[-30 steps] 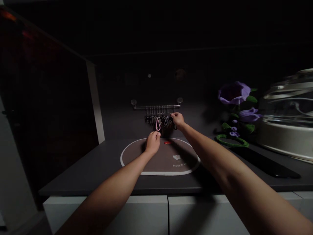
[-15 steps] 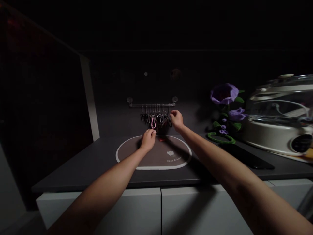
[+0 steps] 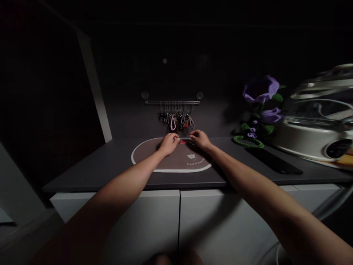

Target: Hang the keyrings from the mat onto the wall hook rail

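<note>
My left hand (image 3: pixel 168 143) and my right hand (image 3: pixel 200 139) rest at the far edge of an oval brown mat (image 3: pixel 171 162), with curled fingers. A small red item (image 3: pixel 182 142) lies between them on the mat. A thin pale band seems to run from the item towards my right hand, but I cannot tell whether it is the mat's border or a held strap. Above, several keys (image 3: pixel 176 120) and a pink carabiner (image 3: pixel 173 124) hang from a clear rail (image 3: pixel 172 102) on the dark wall, out of reach of neither hand's contact.
The dark countertop (image 3: pixel 88 165) ends in a front edge above white cabinet doors (image 3: pixel 220 221). To the right stand purple artificial flowers (image 3: pixel 260 89), a green ring (image 3: pixel 246 141), a long black strip (image 3: pixel 273 162) and a white appliance with a transparent lid (image 3: pixel 317 117).
My right hand has come down from the hanging keys to the mat's far edge, close to my left hand. The view has tilted slightly, shifting the scene upward.
</note>
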The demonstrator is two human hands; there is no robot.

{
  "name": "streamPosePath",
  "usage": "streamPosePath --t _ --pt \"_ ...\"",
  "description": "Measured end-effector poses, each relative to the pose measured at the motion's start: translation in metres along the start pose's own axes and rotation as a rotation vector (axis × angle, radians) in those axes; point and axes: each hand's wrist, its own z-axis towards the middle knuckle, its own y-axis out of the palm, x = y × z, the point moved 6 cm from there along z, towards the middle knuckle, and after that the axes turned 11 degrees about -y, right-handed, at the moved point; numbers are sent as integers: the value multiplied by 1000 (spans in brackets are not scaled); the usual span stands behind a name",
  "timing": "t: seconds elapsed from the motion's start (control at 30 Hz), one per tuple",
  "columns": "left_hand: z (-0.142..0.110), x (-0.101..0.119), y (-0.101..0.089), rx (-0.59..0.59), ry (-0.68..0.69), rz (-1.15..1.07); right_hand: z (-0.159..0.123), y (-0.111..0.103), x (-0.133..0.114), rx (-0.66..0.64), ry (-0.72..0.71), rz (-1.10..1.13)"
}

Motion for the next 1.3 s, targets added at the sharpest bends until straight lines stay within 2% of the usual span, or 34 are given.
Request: streamPosePath --t 0.17,0.43,0.67,0.83,1.3 --pt "0 -1 4 -53 9 17 -3 0 13 -85 12 -208" --pt "0 -6 12 -118 20 50 7 15 32 -216 41 -345" --pt "1 -11 17 -155 13 68 11 21 32 -264 11 -454" --pt "0 -10 17 -169 7 52 9 20 33 -264 68 -429" --pt "1 -10 16 -169 -30 41 5 18 29 -199 42 -170"
